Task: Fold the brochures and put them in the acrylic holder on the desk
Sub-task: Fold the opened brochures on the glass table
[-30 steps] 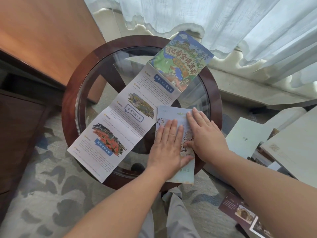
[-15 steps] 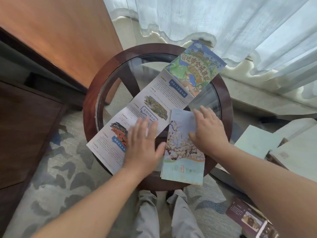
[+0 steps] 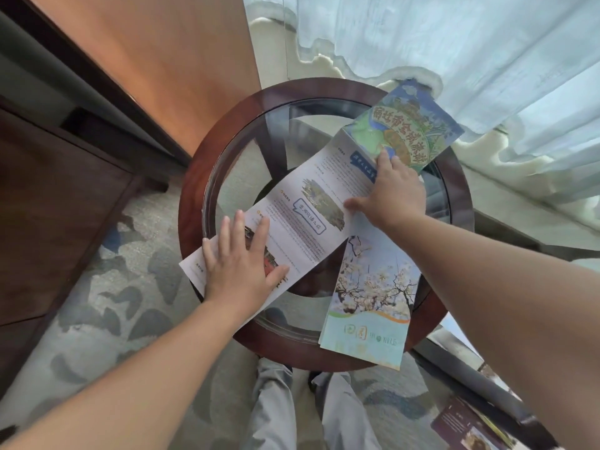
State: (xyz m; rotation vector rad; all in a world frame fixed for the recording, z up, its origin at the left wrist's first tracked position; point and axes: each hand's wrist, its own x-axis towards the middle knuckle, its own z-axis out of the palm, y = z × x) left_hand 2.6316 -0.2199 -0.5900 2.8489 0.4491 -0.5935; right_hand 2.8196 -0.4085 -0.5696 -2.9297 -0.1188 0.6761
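A long unfolded brochure (image 3: 311, 206) lies diagonally across the round glass table (image 3: 328, 355), its colourful cover panel (image 3: 409, 128) at the far right end. My left hand (image 3: 242, 258) lies flat on its near-left end, fingers spread. My right hand (image 3: 389, 193) rests on the brochure's right part, just below the cover panel, with fingers spread. A folded brochure (image 3: 370, 303) with a blossom-tree picture lies at the table's near right edge, free of both hands. No acrylic holder is in view.
A wooden desk side (image 3: 156, 53) and dark cabinet (image 3: 48, 196) stand to the left. White curtains (image 3: 454, 43) hang behind the table. Dark booklets (image 3: 467, 430) lie on the patterned carpet at lower right. My knees (image 3: 292, 407) are under the table's near edge.
Both hands left the folded blossom brochure. My left hand moved left onto the long brochure's near end; my right hand moved up onto its far part.
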